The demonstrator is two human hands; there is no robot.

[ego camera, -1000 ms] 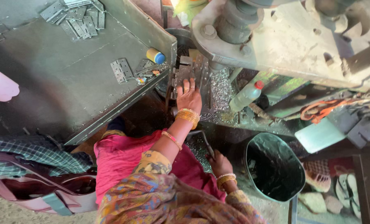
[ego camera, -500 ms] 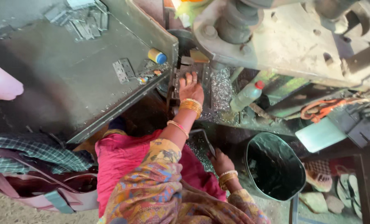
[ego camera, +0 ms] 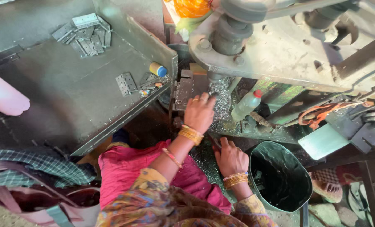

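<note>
My left hand [ego camera: 200,111], with gold bangles at the wrist, reaches onto the bed of a heavy grey press [ego camera: 280,54]. Its bent fingertips touch the edge of a flat grey metal plate [ego camera: 186,89] under the ram. Bright metal shavings [ego camera: 221,101] lie beside it. Whether the fingers grip the plate is hidden. My right hand [ego camera: 230,159] sits lower, by the rim of a black bucket [ego camera: 280,176], with its fingers curled around a thin dark rod [ego camera: 214,142].
Left is a grey metal table [ego camera: 69,105] with a heap of hinge leaves [ego camera: 86,31], one open hinge [ego camera: 126,83] and a small yellow and blue spool [ego camera: 158,69]. A plastic bottle [ego camera: 246,105] with a red cap leans by the press. Another person's fingers [ego camera: 374,117] show at right.
My left hand has drawn back from under the ram toward my body. My right hand has shifted slightly up beside the bucket.
</note>
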